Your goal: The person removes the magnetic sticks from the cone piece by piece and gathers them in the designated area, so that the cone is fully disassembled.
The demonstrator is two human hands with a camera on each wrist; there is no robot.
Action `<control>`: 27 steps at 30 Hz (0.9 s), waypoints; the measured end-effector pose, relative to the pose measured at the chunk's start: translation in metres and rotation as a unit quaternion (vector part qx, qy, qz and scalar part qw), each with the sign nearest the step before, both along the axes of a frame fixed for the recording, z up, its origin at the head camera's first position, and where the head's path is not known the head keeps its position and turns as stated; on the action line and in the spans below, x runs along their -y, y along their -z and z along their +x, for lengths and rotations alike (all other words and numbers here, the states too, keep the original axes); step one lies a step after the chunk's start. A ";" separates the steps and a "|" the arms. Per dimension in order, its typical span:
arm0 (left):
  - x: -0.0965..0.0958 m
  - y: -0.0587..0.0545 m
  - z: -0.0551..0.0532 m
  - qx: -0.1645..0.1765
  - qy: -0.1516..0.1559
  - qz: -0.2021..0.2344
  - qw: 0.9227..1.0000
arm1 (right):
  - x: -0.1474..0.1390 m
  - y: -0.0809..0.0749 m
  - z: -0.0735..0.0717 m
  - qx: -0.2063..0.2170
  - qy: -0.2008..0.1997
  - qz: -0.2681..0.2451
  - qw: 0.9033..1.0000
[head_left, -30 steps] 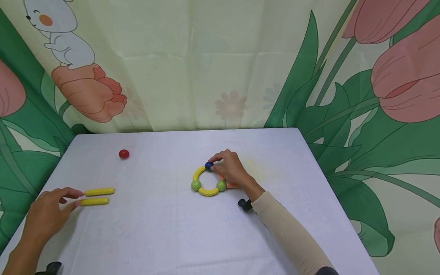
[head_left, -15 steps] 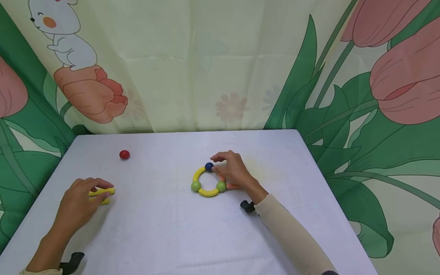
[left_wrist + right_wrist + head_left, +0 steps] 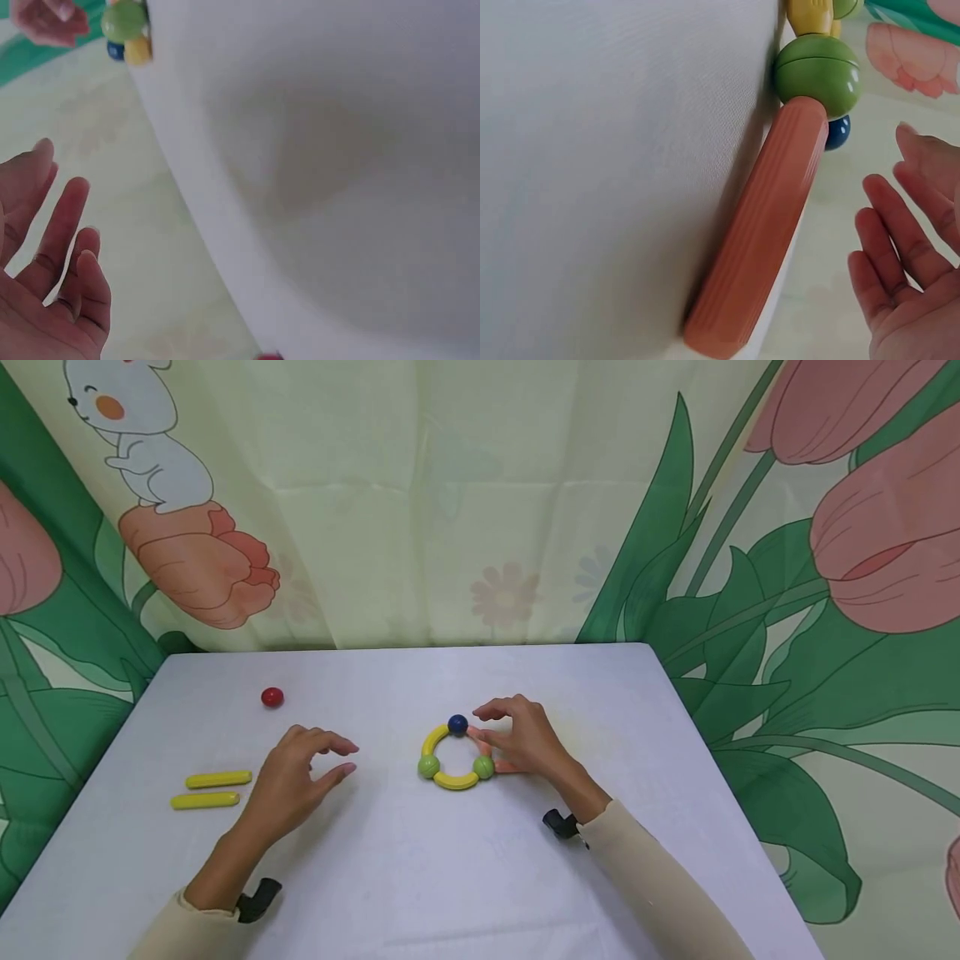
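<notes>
A ring of curved yellow pieces point(image 3: 455, 781), two green balls point(image 3: 428, 767), a dark blue ball point(image 3: 457, 724) and a curved orange piece point(image 3: 478, 741) lies on the table. Just right of it hovers my right hand point(image 3: 534, 739), fingers bent loosely and apart, holding nothing. An orange rod point(image 3: 757, 232) runs out from the nearer green ball, mostly behind that hand in the head view. My left hand point(image 3: 288, 781) is over the table left of the ring, thumb and fingers spread around nothing. Behind it lie two yellow rods point(image 3: 219, 779), side by side.
A red ball point(image 3: 272, 697) sits at the back left of the white-covered table point(image 3: 390, 877). A printed curtain point(image 3: 450, 527) hangs right behind the table's far edge. Black straps point(image 3: 258, 900) show at both wrists.
My left hand has moved right, past the yellow rods, toward the ring, and the rods stay in place. My right hand has drawn its fingers off the blue ball and shifted slightly right.
</notes>
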State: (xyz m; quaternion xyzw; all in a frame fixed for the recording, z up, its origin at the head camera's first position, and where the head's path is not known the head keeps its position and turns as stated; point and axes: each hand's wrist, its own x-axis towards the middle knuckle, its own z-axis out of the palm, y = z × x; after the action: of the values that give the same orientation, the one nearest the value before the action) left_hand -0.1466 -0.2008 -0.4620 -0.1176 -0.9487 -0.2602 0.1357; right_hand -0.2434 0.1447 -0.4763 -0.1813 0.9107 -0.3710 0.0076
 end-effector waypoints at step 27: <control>-0.120 0.017 -0.050 0.054 0.191 0.025 0.980 | -0.043 0.008 0.036 0.035 0.033 0.032 0.998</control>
State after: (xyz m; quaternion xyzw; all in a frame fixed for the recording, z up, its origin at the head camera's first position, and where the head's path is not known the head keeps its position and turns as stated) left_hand -0.1969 -0.0808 -0.4792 -0.2795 -0.9079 -0.3106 0.0349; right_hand -0.2074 0.1876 -0.4841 -0.1377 0.9268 -0.3478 0.0330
